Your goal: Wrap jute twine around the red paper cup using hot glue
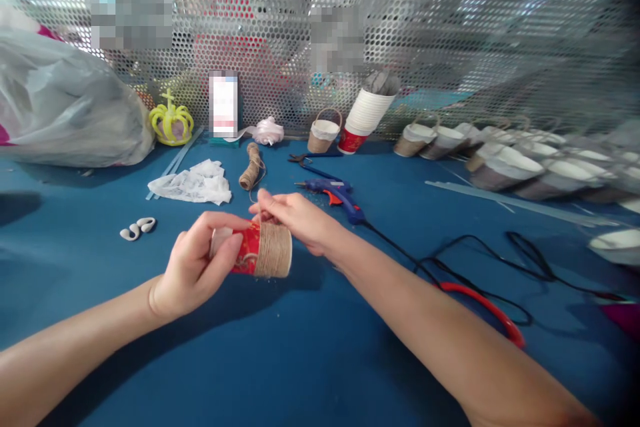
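Note:
My left hand (197,257) grips a red paper cup (245,255) by its rim end, the cup lying sideways in the air above the table. Twine (274,251) is wound in close rows around the cup's base half. Behind the cup, my right hand (287,217) pinches the twine strand between thumb and fingers. From there the strand runs back to a twine bundle (250,167) on the table. Just beyond my right wrist lies a blue glue gun (330,188) with an orange trigger.
Pliers (315,163) lie behind the glue gun. A twine-covered basket (323,137) and stacked cups (367,113) stand by the mesh panel (280,33). Several finished-looking baskets (505,167) fill the right. White crumpled material (195,183), earbuds (137,228) and a plastic bag (70,100) are left. A black cord (390,240) trails right.

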Demonstrator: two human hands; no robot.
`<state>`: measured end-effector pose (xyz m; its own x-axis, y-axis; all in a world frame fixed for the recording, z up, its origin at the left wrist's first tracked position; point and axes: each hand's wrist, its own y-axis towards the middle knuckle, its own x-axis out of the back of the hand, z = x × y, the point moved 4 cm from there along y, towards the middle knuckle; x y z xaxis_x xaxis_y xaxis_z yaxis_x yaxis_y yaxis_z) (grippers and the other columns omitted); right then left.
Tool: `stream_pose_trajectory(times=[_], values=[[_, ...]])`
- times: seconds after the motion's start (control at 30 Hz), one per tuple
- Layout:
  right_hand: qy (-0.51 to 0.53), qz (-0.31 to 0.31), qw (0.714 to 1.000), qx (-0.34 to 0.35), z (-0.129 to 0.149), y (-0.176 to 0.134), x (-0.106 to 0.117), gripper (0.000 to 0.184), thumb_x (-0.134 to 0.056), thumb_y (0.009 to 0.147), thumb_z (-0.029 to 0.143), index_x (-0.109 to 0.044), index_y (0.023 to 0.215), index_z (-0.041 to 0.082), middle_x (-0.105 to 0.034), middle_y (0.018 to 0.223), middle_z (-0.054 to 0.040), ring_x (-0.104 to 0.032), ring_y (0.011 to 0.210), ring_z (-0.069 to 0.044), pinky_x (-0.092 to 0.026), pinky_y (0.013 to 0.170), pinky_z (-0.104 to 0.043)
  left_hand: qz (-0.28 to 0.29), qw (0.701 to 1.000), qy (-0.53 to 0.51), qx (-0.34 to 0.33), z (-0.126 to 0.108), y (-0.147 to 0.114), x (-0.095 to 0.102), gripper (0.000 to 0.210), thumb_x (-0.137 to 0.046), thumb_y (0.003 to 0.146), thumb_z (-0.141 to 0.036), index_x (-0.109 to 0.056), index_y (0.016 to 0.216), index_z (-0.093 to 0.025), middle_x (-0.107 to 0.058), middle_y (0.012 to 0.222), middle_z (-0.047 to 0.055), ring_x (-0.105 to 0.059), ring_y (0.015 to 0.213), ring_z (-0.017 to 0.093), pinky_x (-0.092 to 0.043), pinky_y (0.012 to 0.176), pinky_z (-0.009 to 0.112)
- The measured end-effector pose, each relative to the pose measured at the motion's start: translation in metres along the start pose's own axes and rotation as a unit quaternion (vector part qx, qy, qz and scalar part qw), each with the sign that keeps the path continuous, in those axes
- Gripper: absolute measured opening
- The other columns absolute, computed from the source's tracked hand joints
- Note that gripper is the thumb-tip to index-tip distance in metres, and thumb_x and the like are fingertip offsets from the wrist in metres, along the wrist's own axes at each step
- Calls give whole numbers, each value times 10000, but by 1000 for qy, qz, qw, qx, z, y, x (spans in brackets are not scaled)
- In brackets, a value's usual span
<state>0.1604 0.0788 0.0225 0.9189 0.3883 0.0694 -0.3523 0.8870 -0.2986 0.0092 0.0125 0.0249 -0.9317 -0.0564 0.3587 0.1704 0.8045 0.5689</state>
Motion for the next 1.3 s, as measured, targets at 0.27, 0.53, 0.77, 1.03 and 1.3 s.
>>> stream_pose_trajectory(times=[0.27,0.53,0.77,1.03,1.3], values=[[-36,92,995,7,17,-20,6,492,-575,710,619,-629,887,163,-671,923,-93,-628,825,-197,-538,626,-299,-58,995,-35,77,20,7,3,126,-476,884,-241,-543,979,-192,-403,507,-79,-358,443,64,-352,461,166],[-244,14,956,163,4,-55,8,503,-702,696,303,-492,1133,171,-607,1106,-105,-612,962,-222,-509,844,-399,84,964,-202,153,15,9,-8,356,-478,878,-369,-439,1183,-189,-619,722,6,-544,532,96,-456,499,191],[-397,-21,865,307,-15,-71,-1,512,-668,724,231,-437,1181,234,-512,1216,-103,-514,1135,-240,-423,977,-428,162,930,-220,247,23,11,-21,353,-483,860,-408,-564,1136,-204,-658,782,25,-591,605,136,-485,534,219],[-440,34,850,289,-19,-67,-7,625,-678,717,295,-426,1274,168,-477,1288,-137,-424,1219,-252,-367,1029,-422,197,950,-147,193,22,9,-24,309,-442,888,-316,-582,1125,-176,-667,1045,63,-618,894,179,-497,758,259],[-370,-2,893,257,-6,-69,8,528,-640,755,372,-486,1222,178,-528,1242,-121,-540,1104,-227,-466,924,-375,187,957,-82,208,25,6,-25,256,-410,883,-322,-592,912,-146,-617,757,15,-549,642,122,-452,594,227]])
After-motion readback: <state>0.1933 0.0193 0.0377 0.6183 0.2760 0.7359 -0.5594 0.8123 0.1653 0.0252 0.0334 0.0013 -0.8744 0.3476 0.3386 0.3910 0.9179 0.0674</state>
